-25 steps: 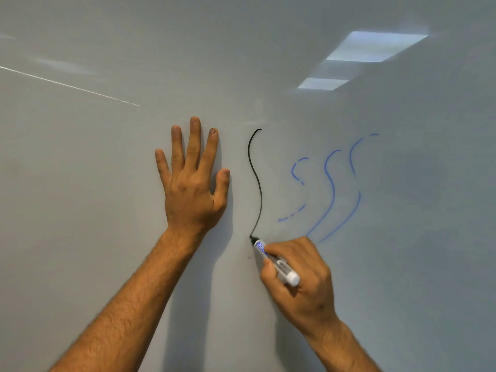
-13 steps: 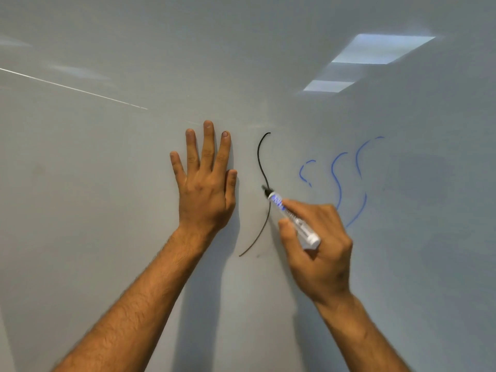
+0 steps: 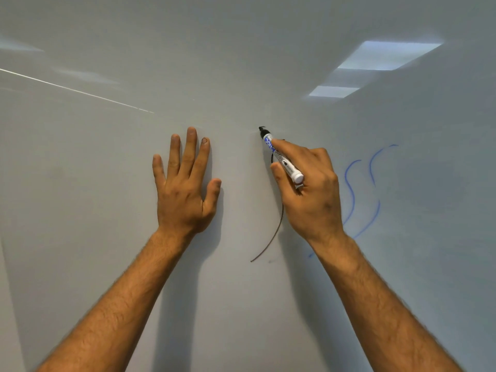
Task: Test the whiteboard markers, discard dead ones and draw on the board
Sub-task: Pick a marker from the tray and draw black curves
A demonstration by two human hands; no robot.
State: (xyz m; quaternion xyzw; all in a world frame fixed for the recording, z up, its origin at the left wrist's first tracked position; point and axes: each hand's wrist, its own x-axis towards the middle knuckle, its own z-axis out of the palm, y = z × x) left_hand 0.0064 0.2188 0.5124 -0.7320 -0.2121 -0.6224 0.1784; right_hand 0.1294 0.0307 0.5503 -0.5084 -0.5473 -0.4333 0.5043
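My right hand point(image 3: 308, 189) grips the marker point(image 3: 281, 157), tip touching the board point(image 3: 107, 210) at the top of the black line point(image 3: 271, 240). My left hand point(image 3: 185, 183) lies flat, fingers straight, pressed on the board left of the line. Blue curves point(image 3: 375, 183) sit to the right. To draw well: light, even pressure, tip angled, wrist loose, left palm bracing. Black ink looks solid, so I judge this marker worth keeping.

marker point(image 3: 282, 158): white barrel, blue label, uncapped, tilted, black tip on whiteboard point(image 3: 241, 49) | black curve point(image 3: 277, 232) below
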